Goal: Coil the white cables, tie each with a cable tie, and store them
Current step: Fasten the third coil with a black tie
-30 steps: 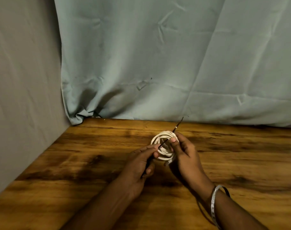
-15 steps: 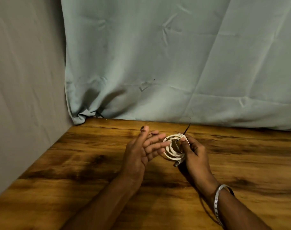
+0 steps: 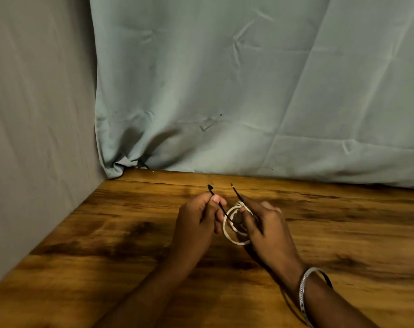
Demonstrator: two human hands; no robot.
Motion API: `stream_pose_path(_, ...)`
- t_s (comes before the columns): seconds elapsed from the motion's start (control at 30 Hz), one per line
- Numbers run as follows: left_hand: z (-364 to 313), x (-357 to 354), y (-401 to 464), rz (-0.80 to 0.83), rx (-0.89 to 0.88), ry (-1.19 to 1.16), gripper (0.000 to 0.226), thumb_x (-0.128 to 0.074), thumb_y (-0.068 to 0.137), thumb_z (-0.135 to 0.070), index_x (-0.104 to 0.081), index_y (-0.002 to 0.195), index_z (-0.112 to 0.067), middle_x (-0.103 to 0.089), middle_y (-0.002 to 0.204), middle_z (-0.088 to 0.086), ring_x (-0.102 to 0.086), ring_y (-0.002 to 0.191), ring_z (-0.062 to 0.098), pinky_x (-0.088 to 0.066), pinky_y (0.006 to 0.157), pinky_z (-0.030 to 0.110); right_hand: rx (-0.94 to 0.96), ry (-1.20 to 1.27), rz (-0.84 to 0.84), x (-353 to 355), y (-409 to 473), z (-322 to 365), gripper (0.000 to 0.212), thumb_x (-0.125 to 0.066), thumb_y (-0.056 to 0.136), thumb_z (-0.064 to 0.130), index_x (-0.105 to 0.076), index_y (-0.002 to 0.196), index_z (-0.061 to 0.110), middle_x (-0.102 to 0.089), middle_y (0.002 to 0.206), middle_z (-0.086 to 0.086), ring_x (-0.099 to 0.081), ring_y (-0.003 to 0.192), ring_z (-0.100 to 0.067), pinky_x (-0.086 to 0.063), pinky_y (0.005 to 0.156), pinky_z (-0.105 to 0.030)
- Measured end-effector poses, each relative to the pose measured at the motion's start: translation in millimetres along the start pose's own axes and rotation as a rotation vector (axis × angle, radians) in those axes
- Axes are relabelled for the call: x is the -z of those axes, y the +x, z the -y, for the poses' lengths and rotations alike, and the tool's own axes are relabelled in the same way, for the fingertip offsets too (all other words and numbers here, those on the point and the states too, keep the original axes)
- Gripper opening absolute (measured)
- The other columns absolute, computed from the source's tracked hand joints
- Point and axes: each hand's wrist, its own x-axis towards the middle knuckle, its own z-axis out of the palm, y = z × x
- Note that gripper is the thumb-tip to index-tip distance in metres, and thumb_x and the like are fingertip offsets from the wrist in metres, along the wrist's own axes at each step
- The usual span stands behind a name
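Note:
A small coil of white cable (image 3: 232, 235) is held just above the wooden table (image 3: 106, 233), between my two hands. My right hand (image 3: 265, 230) grips the coil's right side, its fingers curled round the loops. A thin black cable tie (image 3: 222, 210) runs through the coil in a U shape. My left hand (image 3: 196, 221) pinches the tie's left end between thumb and fingers, with the tip sticking up above them. The tie's other end pokes up beside my right hand's fingers.
A pale green curtain (image 3: 248, 91) hangs along the table's far edge, and a grey wall (image 3: 35, 114) closes the left side. A silver bangle (image 3: 305, 294) sits on my right wrist.
My left hand, open with spread fingers half a second ago, now pinches the tie's left end. The tie has been bent into a U through the coil, with both ends pointing up.

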Motion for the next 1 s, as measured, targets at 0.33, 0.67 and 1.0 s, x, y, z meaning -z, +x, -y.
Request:
stream_pose_path(0.33,8,1,0,0.004,-0.002,0.142,0.029,-0.045,0.106,-0.019,-0.064,0.086,-0.024,-0.06,0.063,-0.004,-0.054,0.053,0.006,-0.047,0.056,0.035,0.134,-0.097,0.071,13,-6,32,0.04,-0.055,0.105,0.024,-0.061,0.144,0.034,-0.035,0.08,0.034,-0.029,0.081,0.005,-0.038,0.075,-0.036)
stream_pose_path(0.67,10,0,0,-0.005,-0.025,0.172,0.028,-0.046,0.106,-0.017,-0.064,0.085,-0.022,-0.059,0.062,-0.007,-0.054,0.053,0.003,-0.046,0.058,0.032,0.087,-0.126,0.125,12,-8,35,0.046,-0.052,0.106,0.028,-0.052,0.151,0.038,-0.039,0.078,0.023,-0.027,0.078,0.005,-0.034,0.074,-0.036)
stream_pose_path(1.0,5,1,-2,0.001,-0.061,0.241,0.028,-0.046,0.106,-0.021,-0.065,0.084,-0.018,-0.061,0.064,-0.007,-0.059,0.057,0.007,-0.051,0.057,0.039,0.042,-0.178,0.169,7,-7,29,0.048,-0.04,0.108,0.04,-0.04,0.155,0.048,-0.049,0.089,0.013,-0.037,0.085,-0.009,-0.029,0.076,-0.032)
